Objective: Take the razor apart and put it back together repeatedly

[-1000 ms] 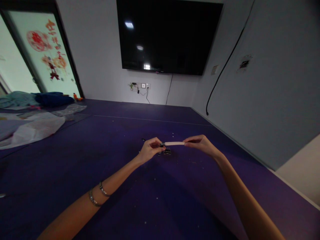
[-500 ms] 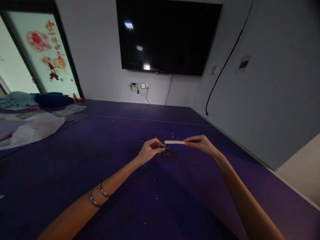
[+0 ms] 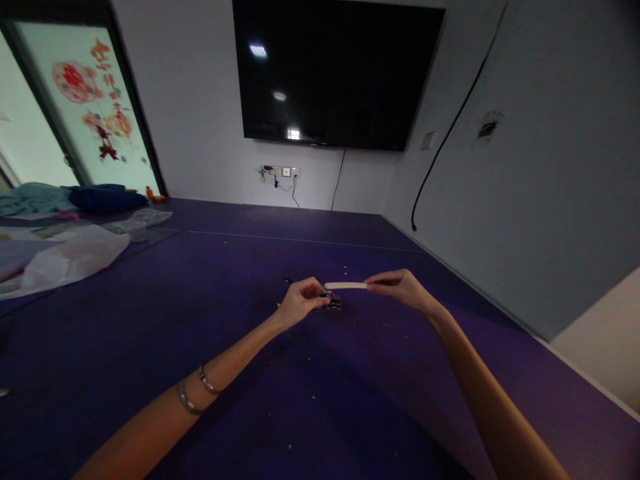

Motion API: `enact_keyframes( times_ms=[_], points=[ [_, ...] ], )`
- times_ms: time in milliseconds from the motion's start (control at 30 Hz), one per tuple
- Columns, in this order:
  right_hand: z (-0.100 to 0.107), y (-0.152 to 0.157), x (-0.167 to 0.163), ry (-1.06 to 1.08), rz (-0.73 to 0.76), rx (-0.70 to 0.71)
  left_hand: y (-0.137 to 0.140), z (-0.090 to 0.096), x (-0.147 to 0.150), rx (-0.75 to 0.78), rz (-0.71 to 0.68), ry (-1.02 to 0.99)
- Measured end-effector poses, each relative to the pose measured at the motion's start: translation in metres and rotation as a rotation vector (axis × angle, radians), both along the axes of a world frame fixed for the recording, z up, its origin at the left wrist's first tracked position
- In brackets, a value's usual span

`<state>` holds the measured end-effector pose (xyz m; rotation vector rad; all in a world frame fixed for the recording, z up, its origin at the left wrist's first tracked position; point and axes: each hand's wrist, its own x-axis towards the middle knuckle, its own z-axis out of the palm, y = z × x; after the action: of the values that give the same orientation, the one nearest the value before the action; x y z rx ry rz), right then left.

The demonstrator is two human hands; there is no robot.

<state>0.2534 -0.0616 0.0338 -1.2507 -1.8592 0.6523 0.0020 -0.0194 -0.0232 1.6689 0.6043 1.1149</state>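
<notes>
My right hand [image 3: 397,287] pinches one end of a pale, flat, narrow stick with a rounded tip, shaped like a nail file [image 3: 345,285]. The stick lies nearly level and points left, its far tip at the fingertips of my left hand [image 3: 300,301]. Thumb and fingers of that left hand are closed around something small; it is partly hidden and too small to name. Just beyond the left thumb shows a small dark object with shiny parts [image 3: 334,303]; whether the hand holds it or it rests on the mat, I cannot tell.
A purple mat [image 3: 225,367] covers the floor, with small white specks on it. Behind my left hand lies a thin black item [image 3: 287,280]. Plastic sheeting [image 3: 75,260] and folded cloths [image 3: 107,198] lie at the left. A black cable [image 3: 450,130] hangs at the right wall.
My right hand has shifted the stick slightly left, so its tip has come closer to the left fingertips. The left hand has hardly moved.
</notes>
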Motion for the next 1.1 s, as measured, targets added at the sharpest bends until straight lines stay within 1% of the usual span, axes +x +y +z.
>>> enact_keyframes(
  times_ms=[67,200,367,533,667,833,1100],
  points=[
    [0.001,-0.001,-0.001,-0.007,-0.015,0.008,0.000,-0.001,0.000,-0.009,-0.007,-0.012],
    [0.005,-0.003,-0.004,-0.057,0.031,-0.004,-0.002,0.001,0.000,0.015,-0.003,0.024],
    [0.007,-0.006,-0.005,-0.040,-0.021,0.032,-0.002,0.002,-0.001,0.033,0.027,0.025],
    [0.011,-0.009,-0.007,-0.092,0.017,0.040,0.002,-0.002,-0.001,0.033,-0.001,0.033],
    [0.012,-0.009,-0.010,-0.069,-0.026,0.062,0.003,-0.004,-0.001,0.020,0.024,0.043],
    [0.014,-0.012,-0.013,-0.112,0.029,0.060,0.002,-0.002,0.000,0.021,-0.010,0.030],
    [0.016,-0.013,-0.015,-0.113,0.006,0.071,0.004,-0.003,-0.002,0.035,0.025,0.062]
  ],
)
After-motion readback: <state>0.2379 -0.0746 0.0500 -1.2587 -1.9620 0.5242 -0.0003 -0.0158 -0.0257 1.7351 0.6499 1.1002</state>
